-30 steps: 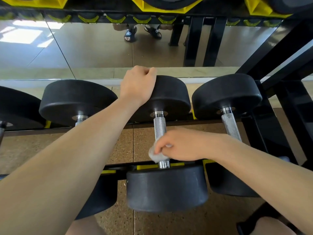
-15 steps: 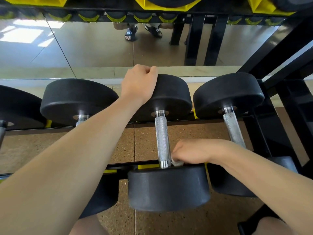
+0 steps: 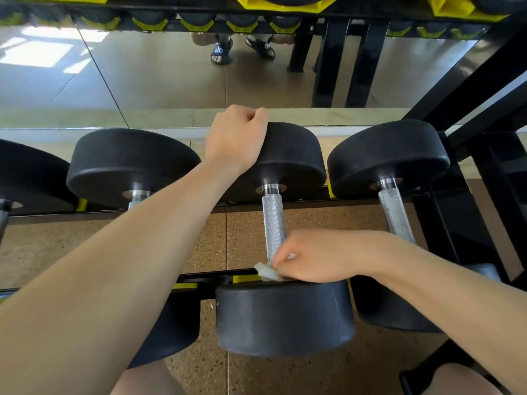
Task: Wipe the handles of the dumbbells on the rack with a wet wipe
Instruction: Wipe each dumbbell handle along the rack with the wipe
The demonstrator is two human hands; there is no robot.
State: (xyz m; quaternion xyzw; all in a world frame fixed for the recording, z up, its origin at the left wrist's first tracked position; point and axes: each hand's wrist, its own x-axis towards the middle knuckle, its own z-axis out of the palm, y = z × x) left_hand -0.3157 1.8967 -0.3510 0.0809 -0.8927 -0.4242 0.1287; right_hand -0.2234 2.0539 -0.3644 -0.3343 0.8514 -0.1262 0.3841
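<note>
A black dumbbell lies on the rack in the middle, its knurled silver handle [image 3: 273, 220] running from the far head [image 3: 296, 158] to the near head [image 3: 285, 317]. My left hand [image 3: 235, 138] grips the top edge of the far head. My right hand [image 3: 316, 256] holds a crumpled white wet wipe [image 3: 266, 272] against the near end of the handle, just above the near head. The wipe sticks out to the left of my fingers.
More black dumbbells lie either side: one to the left [image 3: 131, 163] under my left forearm, one to the right [image 3: 387, 158] with a bare handle. The black rack frame [image 3: 484, 178] rises at right. A mirror [image 3: 159, 75] stands behind, an upper shelf with yellow cradles [image 3: 285, 7] overhead.
My right hand slid the wipe down the handle to its near end, then shifted back left so the wipe shows on the handle's left side. The left hand stayed put.
</note>
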